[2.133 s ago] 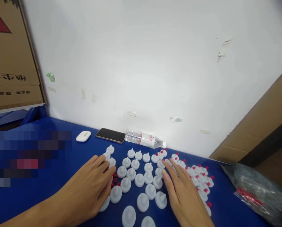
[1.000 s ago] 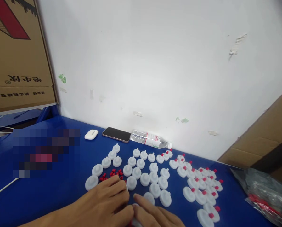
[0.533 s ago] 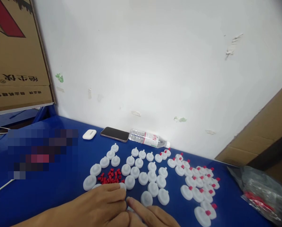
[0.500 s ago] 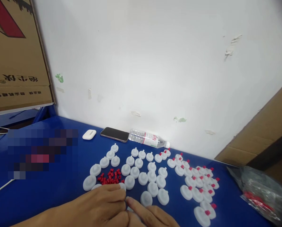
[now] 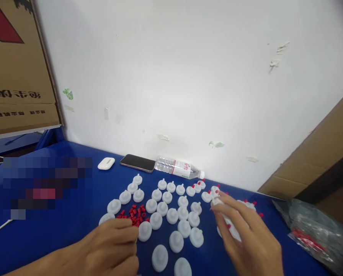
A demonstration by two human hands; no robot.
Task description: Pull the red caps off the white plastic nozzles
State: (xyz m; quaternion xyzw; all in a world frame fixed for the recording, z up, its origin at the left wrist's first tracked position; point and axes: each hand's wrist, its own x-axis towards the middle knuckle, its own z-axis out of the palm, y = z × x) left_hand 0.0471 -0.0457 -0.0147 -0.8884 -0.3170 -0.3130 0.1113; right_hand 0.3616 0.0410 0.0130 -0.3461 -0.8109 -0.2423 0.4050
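White round caps with small nozzles [image 5: 176, 241] lie spread over the blue table, beside a pile of small red tips [image 5: 136, 214]. My left hand [image 5: 111, 245] is closed with curled fingers at the near left edge of the red pile; what its fingers hold, if anything, is hidden. Over the right-hand group of white caps tipped in red [image 5: 206, 196] reaches my right hand [image 5: 246, 230]. Its thumb and fingers close on a white round cap [image 5: 216, 201], partly covered by the fingertips. Several red-tipped caps are hidden beneath this hand.
Along the white wall lie a white earbud case [image 5: 106, 163], a phone [image 5: 137, 162] and a water bottle [image 5: 178, 168] on its side. A clear plastic bag [image 5: 317, 230] with red pieces sits at the right. Cardboard boxes [image 5: 22, 76] flank the table.
My hands were together at the front centre. The right hand has moved right to the red-tipped caps with a white cap; the left has shifted slightly left, uncovering white caps.
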